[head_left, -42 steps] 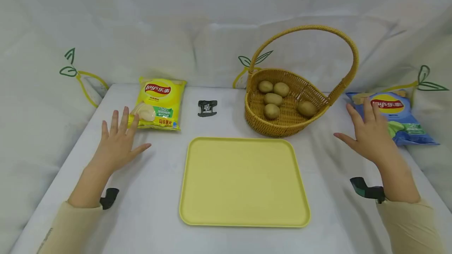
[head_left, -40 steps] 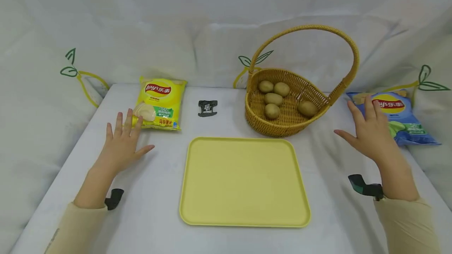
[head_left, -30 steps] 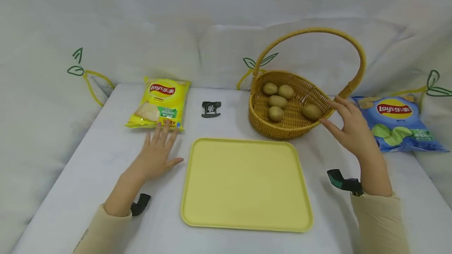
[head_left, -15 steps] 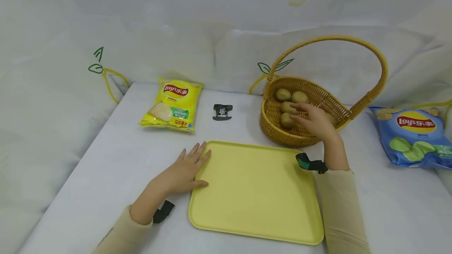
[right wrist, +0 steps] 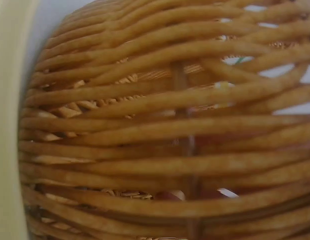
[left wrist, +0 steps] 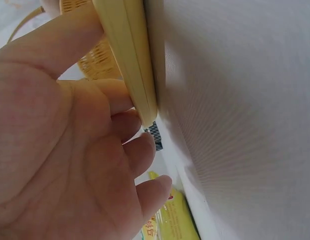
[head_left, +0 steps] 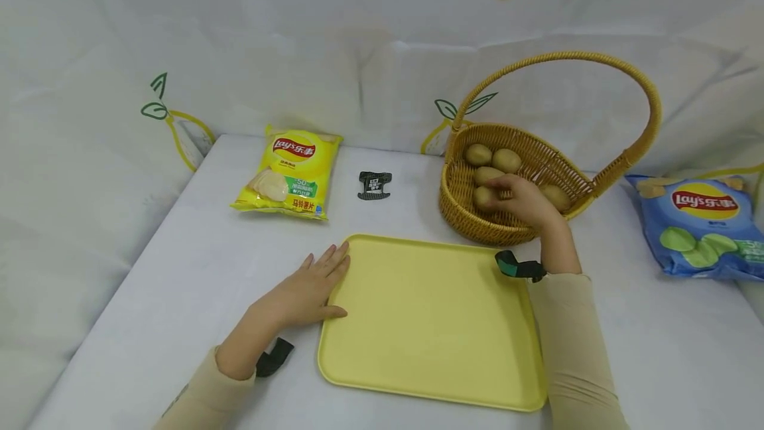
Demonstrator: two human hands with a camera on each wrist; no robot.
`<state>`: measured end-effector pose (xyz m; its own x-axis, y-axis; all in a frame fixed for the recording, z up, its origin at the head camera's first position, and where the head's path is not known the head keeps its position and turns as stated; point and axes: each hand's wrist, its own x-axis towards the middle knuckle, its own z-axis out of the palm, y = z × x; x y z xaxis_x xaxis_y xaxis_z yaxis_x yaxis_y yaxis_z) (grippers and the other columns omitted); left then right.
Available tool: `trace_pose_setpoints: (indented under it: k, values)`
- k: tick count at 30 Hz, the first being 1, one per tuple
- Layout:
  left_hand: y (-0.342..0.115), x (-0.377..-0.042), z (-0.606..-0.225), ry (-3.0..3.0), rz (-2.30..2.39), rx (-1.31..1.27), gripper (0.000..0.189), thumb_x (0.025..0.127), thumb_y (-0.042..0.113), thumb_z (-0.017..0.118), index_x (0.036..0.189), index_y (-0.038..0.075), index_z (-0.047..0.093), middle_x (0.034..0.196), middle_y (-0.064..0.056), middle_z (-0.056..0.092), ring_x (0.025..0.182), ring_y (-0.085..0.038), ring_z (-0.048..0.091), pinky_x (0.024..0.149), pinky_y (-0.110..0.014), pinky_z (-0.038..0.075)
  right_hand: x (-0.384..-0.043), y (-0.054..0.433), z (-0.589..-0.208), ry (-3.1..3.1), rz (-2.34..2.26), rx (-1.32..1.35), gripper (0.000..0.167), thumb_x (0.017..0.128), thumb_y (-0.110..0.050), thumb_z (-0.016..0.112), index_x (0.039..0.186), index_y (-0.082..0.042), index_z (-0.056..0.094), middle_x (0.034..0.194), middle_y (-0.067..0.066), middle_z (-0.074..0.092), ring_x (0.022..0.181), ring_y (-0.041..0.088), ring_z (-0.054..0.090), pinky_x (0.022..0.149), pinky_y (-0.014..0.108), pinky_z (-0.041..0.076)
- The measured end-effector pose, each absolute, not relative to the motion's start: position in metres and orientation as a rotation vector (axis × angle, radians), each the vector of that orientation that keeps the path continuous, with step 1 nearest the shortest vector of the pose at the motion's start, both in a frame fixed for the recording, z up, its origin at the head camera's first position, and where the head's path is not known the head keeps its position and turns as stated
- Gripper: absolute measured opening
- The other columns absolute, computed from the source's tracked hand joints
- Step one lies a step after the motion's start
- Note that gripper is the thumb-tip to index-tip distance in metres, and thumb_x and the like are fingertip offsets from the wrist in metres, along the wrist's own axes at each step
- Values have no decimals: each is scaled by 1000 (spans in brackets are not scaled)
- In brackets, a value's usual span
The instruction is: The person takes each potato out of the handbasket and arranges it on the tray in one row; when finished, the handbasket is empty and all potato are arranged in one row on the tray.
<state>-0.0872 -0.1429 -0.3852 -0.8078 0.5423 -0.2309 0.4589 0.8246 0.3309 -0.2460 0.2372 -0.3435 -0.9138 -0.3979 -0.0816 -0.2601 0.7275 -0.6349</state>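
My left hand (head_left: 304,294) rests on the left rim of the yellow tray (head_left: 430,330), fingers fairly straight and spread. In the left wrist view its thumb and index finger lie over the tray's edge (left wrist: 132,65). My right hand (head_left: 525,203) reaches over the near rim into the wicker basket (head_left: 462,221). Its thumb and fingers bend around the nearest potato (head_left: 481,198), partly covering it. Several other potatoes (head_left: 507,160) lie in the basket. In the right wrist view the woven wall (right wrist: 145,140) fills most of the picture and hides the fingers.
A yellow chip bag (head_left: 292,174) lies at the back left, with a small black card-like piece (head_left: 374,186) to its right. A blue chip bag (head_left: 704,227) lies right of the basket. The basket's tall handle (head_left: 567,56) arches over it. White cloth hangs behind.
My left hand has moved right from near the yellow bag onto the tray's rim. My right hand has moved left from the blue bag into the basket, its fingers closing around a potato.
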Motion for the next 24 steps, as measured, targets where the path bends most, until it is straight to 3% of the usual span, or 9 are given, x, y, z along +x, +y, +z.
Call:
trace_pose_setpoints:
  k: [6, 14, 24]
  values:
    - [-145, -86, -385, 2686, 359, 749, 83, 87, 37, 66, 145, -7, 25, 156, -18, 6, 142, -34, 8, 110, -57, 15, -246, 233, -347, 2728, -893, -554, 48, 88, -11, 67, 127, 11, 51, 129, 28, 44, 120, 43, 40, 100, 54, 32]
    - [-146, -86, -386, 2693, 362, 761, 83, 88, 37, 65, 146, -6, 24, 156, -18, 4, 143, -35, 5, 111, -57, 13, -246, 231, -347, 2751, -847, -488, 54, 86, -21, 71, 127, 8, 52, 118, 26, 56, 110, 39, 50, 92, 51, 40]
    - [-146, -88, -387, 2705, 340, 754, 85, 90, 38, 62, 148, -5, 18, 157, -18, 3, 143, -33, 4, 111, -55, 12, -240, 230, -343, 2804, -890, -443, 57, 84, -28, 73, 125, 8, 54, 119, 28, 57, 113, 41, 50, 92, 53, 42]
